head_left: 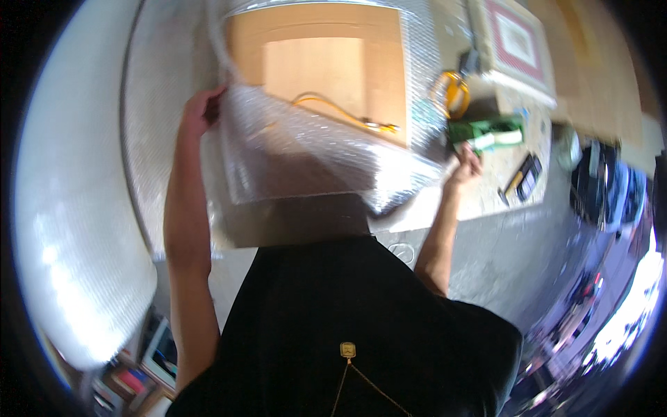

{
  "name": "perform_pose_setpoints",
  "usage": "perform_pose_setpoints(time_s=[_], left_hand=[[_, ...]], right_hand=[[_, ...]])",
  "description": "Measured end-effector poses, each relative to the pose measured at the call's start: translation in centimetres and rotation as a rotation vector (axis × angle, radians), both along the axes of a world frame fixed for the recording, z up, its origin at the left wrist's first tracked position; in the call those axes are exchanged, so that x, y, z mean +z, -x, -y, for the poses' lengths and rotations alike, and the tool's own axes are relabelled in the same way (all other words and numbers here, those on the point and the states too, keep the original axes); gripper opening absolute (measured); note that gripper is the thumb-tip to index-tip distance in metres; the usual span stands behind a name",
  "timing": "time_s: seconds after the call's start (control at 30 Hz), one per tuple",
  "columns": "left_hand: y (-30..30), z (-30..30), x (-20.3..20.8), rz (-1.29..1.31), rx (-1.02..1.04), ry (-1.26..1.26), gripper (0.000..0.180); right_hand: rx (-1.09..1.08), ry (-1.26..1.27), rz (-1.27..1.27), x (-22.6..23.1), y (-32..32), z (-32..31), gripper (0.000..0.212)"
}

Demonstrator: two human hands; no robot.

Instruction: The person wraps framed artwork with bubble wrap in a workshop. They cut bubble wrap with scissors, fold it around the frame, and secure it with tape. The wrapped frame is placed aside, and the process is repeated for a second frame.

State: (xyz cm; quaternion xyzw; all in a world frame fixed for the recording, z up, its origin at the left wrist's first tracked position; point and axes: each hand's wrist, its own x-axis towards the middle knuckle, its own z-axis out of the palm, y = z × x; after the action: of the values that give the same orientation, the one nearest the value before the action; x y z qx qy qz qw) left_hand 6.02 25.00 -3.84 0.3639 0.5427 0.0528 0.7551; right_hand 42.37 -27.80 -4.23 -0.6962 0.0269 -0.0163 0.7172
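Note:
A clear bubble wrap sheet slants over the near part of a flat brown cardboard panel with a lighter rectangle in its middle. My left hand is closed at the sheet's left edge. At the sheet's right corner, my right hand has its fingers curled in, slightly blurred, just below a green tape dispenser. An orange cord with a metal-looking end rests on the panel, partly behind the raised wrap. More bubble wrap lies under the panel.
Yellow-handled scissors lie right of the panel. A framed picture sits at the far right, and a dark handheld device near the table's right edge. A large bubble wrap roll stands at the left. Bags are beyond the table.

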Motion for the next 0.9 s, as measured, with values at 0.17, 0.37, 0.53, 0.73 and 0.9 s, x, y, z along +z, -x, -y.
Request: perform_pose_setpoints(time_s=[0.17,0.37,0.53,0.73,0.9], left_hand=[[-3.2,4.7,7.7,-0.156,-0.037,-0.118,0.025],[-3.2,4.3,7.0,-0.148,-0.069,-0.087,0.029],[-2.9,4.4,6.8,-0.077,0.050,-0.048,0.023],[-2.0,5.0,5.8,0.051,0.109,-0.109,0.027],[-0.5,6.4,5.4,0.255,0.134,-0.336,0.032]], right_hand=[[0.212,1.021,0.252,8.3,1.1,1.2,0.025],[1.150,0.320,0.480,14.9,13.2,-24.9,0.014],[1.697,0.415,0.947,9.5,15.1,-41.2,0.014],[1.744,0.477,1.097,7.7,15.3,-43.1,0.014],[1.681,0.469,1.131,8.0,15.9,-43.4,0.014]])
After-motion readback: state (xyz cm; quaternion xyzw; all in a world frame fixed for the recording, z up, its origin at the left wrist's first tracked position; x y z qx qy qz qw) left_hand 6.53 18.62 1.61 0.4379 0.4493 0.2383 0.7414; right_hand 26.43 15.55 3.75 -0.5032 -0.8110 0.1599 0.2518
